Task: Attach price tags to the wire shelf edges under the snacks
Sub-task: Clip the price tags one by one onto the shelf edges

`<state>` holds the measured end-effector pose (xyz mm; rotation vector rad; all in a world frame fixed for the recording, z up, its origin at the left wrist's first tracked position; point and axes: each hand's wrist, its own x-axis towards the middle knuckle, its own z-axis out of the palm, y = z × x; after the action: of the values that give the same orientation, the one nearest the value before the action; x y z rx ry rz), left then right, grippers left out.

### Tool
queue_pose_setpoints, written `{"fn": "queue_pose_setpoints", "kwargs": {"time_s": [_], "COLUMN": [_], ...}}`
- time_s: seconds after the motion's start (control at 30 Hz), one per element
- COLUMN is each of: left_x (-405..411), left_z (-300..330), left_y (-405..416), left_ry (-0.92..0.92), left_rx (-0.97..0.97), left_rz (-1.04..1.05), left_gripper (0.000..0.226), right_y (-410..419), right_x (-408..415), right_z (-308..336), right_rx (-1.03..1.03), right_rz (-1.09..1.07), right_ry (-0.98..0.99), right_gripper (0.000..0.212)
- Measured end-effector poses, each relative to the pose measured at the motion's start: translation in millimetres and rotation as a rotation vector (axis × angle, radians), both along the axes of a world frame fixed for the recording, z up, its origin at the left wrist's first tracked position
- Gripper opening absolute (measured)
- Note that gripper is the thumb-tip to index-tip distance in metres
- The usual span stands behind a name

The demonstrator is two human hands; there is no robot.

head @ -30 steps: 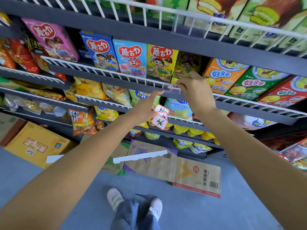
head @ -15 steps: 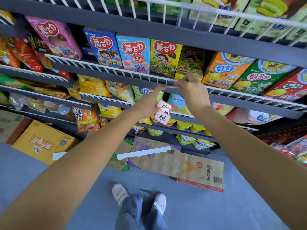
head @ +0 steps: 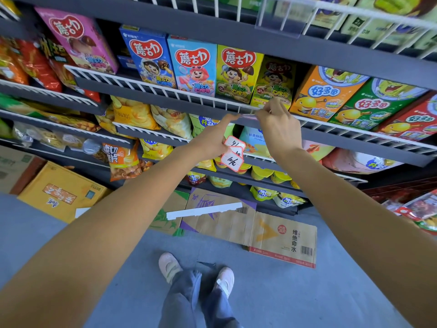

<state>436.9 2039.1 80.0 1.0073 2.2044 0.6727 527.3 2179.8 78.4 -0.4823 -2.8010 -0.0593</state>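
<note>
My left hand (head: 212, 140) grips a small stack of white, red-bordered price tags (head: 233, 155) with handwritten numbers, its index finger stretched up to the white wire shelf edge (head: 179, 92). My right hand (head: 276, 124) pinches a thin tag (head: 248, 116) against that same wire edge, just below the green and dark mushroom-biscuit boxes (head: 238, 72). The tag between my fingers is mostly hidden and blurred.
Snack boxes fill this shelf and chip bags (head: 132, 112) the shelves below. A clear tag holder (head: 279, 22) hangs on the upper wire edge. Flattened cardboard (head: 281, 235), a white strip (head: 203, 210) and a yellow carton (head: 59, 192) lie on the floor by my feet.
Both hands have stayed at the wire edge. My right hand's fingers have shifted slightly along the rail, still pinching the tag; the view has moved closer.
</note>
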Motion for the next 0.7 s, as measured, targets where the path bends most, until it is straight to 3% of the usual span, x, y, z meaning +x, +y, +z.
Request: {"fn": "queue_pose_setpoints", "kwargs": {"time_s": [0.17,0.33,0.4,0.57,0.63,0.7], "left_x": [-5,-13,-10,7,12,15], "left_z": [11,33,39,64,77,93], "left_y": [4,1,-3,-3,-3,-2], "left_ry": [0.0,0.007,0.029,0.131,0.073,0.028], "left_rx": [0.0,0.195,0.263,0.358,0.432,0.486], "left_rz": [0.018,0.204,0.272,0.296,0.326,0.338], "left_gripper": [0.074,0.037,0.02,0.006,0.012,0.013], "right_y": [-2,6,4,-14,-18,-18], "right_x": [0,-1,1,10,16,21], "right_z": [8,22,33,74,86,98], "right_rx": [-0.031,-0.15,-0.345,-1.316,-1.381,-1.364], "right_rz": [-0.061,-0.094,-0.112,-0.202,-0.162,-0.12], "right_ry": [-0.024,-0.127,-0.085,0.171,0.174,0.217], "right_gripper": [0.033,0.031,0.025,0.011,0.004,0.011]}}
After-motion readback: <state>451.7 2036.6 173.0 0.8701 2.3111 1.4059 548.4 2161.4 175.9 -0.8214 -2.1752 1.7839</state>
